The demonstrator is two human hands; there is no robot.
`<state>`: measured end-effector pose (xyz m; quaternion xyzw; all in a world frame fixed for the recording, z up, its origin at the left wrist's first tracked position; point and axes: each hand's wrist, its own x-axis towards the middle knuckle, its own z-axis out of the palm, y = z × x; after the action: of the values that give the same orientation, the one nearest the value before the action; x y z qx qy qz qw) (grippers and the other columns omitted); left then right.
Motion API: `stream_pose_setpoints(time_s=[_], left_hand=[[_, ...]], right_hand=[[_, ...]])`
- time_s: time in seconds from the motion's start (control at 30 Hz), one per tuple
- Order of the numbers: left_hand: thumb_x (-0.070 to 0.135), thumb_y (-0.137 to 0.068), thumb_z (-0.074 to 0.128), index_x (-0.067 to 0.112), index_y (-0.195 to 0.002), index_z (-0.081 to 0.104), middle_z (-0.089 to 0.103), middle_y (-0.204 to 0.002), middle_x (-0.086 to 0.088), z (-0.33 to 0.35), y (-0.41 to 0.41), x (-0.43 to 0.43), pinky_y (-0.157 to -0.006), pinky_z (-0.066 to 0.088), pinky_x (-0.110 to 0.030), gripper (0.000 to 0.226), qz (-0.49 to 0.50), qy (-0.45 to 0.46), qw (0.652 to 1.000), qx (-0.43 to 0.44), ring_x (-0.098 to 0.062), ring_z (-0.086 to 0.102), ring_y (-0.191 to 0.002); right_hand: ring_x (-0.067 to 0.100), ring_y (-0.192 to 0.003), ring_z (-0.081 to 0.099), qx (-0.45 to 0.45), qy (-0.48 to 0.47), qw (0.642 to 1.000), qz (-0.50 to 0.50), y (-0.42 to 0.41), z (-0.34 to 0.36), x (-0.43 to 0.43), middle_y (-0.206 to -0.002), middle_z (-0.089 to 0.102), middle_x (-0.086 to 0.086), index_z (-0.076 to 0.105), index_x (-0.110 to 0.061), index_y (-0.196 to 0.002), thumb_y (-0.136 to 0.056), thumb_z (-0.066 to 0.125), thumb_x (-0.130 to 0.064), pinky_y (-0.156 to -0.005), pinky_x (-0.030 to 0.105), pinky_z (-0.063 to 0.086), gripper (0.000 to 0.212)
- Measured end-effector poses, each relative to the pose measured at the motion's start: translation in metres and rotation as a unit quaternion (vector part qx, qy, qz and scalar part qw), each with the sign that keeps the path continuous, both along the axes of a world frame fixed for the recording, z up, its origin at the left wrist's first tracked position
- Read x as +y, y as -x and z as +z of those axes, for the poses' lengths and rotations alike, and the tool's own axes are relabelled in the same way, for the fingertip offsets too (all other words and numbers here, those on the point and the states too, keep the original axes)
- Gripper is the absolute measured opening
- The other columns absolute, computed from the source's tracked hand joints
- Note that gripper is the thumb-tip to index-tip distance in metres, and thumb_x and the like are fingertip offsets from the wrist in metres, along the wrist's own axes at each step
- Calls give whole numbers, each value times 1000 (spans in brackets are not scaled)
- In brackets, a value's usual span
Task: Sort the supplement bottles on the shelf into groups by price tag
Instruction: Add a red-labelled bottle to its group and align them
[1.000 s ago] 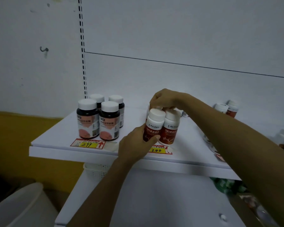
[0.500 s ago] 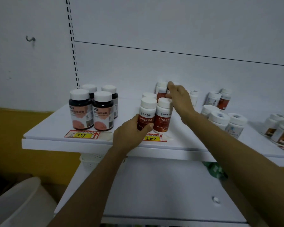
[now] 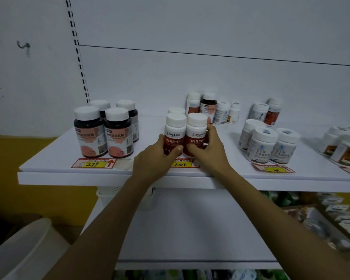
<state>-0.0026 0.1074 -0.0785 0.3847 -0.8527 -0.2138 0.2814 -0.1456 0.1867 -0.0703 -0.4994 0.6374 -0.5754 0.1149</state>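
Observation:
Two red-and-white bottles stand side by side at the shelf's front, above the yellow 200 tag (image 3: 180, 164). My left hand (image 3: 154, 158) grips the left red bottle (image 3: 175, 130); my right hand (image 3: 208, 150) grips the right red bottle (image 3: 196, 130). A third white cap (image 3: 176, 110) shows behind them. Several dark bottles with pink labels (image 3: 117, 132) stand over the 299 tag (image 3: 93, 163). Mixed bottles (image 3: 209, 106) wait at the back wall. Three white bottles with blue marks (image 3: 263, 144) stand over another tag (image 3: 274, 169).
The white shelf (image 3: 69, 174) ends at its left edge near the yellow wall. More jars (image 3: 346, 148) sit at the far right. Below is a lower white shelf (image 3: 190, 229), a pale bin (image 3: 22, 249) at bottom left and packaged goods at bottom right.
My right hand drew back from the bottles at the rear and closed on the right red bottle at the front. My left hand stayed on the left red bottle.

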Motion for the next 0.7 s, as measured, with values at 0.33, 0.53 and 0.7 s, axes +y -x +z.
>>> stream_pose_setpoints(time_s=[0.33,0.53,0.7], left_hand=[[69,-83,34,24,-140,29,58,-129,1,2,2,0,-92,49,-44,73,-2,0,1000,-10,-21,58,-113],[77,-75,39,27,-136,34,57,-132,5,2,1,1,-95,48,-46,78,-2,-27,999,20,-20,57,-116],[76,-72,48,26,-142,27,49,-141,3,9,-3,9,-101,43,-45,88,4,-58,998,34,-20,49,-126]], right_hand=[[3,-100,54,-10,15,1000,-12,-2,1,1,-114,53,-11,37,-21,-135,-80,71,-15,-69,0,43,65],[10,-102,56,-9,14,1000,-15,-1,2,0,-114,55,-7,37,-21,-133,-80,72,-16,-77,9,45,64],[16,-113,53,-16,14,999,-32,-3,5,-1,-126,54,0,28,-19,-143,-85,67,-22,-97,34,48,70]])
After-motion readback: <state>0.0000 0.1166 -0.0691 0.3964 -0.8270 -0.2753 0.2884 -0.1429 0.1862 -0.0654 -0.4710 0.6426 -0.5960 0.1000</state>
